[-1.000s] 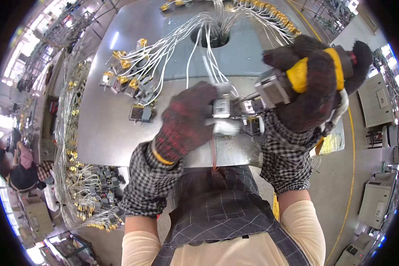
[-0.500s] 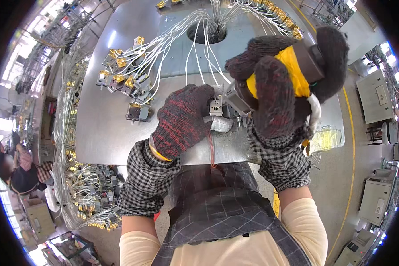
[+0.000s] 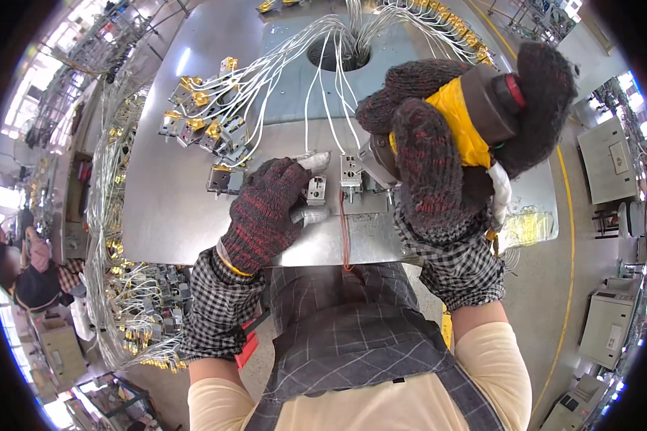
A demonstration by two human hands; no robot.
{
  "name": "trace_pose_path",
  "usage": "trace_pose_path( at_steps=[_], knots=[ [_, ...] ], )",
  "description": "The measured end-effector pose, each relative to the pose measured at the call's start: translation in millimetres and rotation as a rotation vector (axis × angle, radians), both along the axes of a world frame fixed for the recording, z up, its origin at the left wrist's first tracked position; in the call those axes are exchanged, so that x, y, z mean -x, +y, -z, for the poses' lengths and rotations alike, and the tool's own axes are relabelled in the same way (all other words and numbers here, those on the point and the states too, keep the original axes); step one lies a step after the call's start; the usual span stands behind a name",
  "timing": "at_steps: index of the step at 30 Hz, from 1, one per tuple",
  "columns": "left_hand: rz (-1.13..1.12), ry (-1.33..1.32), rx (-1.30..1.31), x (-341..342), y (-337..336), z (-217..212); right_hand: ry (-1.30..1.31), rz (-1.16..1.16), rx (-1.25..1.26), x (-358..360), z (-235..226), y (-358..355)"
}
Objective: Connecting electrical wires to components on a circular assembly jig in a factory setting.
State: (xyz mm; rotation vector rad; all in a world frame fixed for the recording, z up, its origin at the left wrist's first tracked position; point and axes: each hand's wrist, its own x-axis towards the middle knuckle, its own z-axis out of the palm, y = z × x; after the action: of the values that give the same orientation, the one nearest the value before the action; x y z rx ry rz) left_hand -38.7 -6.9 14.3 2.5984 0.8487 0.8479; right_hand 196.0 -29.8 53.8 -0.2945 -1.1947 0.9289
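My left hand (image 3: pixel 269 205), in a dark red-flecked knit glove with white-wrapped fingertips, is over the metal table. Its thumb and forefinger are spread either side of a small metal block (image 3: pixel 316 189); contact is unclear. To its right, a similar block (image 3: pixel 350 171) sits in a small metal fixture (image 3: pixel 351 192), with a white wire running up from it. My right hand (image 3: pixel 431 154), also gloved, is closed round a bulky dark hand-held tool (image 3: pixel 485 108) wrapped in yellow tape, with a red part on its end. The tool's grey nose is beside the fixture, its tip partly hidden.
Several wired metal blocks (image 3: pixel 223 136) with brass-coloured parts lie at left on the metal table (image 3: pixel 165 230). White wires come through a round hole (image 3: pixel 331 56). Reddish wires (image 3: pixel 345 237) hang over the near edge. More wire bundles (image 3: pixel 108 287) hang at left; another person (image 3: pixel 39 280) is there.
My left hand has moved left, away from the block in the fixture, uncovering the other block. The tool has shifted slightly and turned, showing its red end.
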Motion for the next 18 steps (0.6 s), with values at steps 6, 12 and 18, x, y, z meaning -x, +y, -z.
trace_pose_path(
  at_steps=[6,12,18],
  knots=[
    [0.037,-0.142,0.03,-15.0,1.3,-3.1,-0.194,0.42,-0.397,-22.2,-17.7,17.6],
    [-0.017,-0.357,0.244,-29.8,11.2,11.1,-0.309,0.736,-0.31,-26.8,-26.6,11.3],
    [-0.064,-0.121,0.382,-41.8,9.1,-12.2,0.019,0.347,-0.112,-13.4,-15.2,-0.9]
  ],
)
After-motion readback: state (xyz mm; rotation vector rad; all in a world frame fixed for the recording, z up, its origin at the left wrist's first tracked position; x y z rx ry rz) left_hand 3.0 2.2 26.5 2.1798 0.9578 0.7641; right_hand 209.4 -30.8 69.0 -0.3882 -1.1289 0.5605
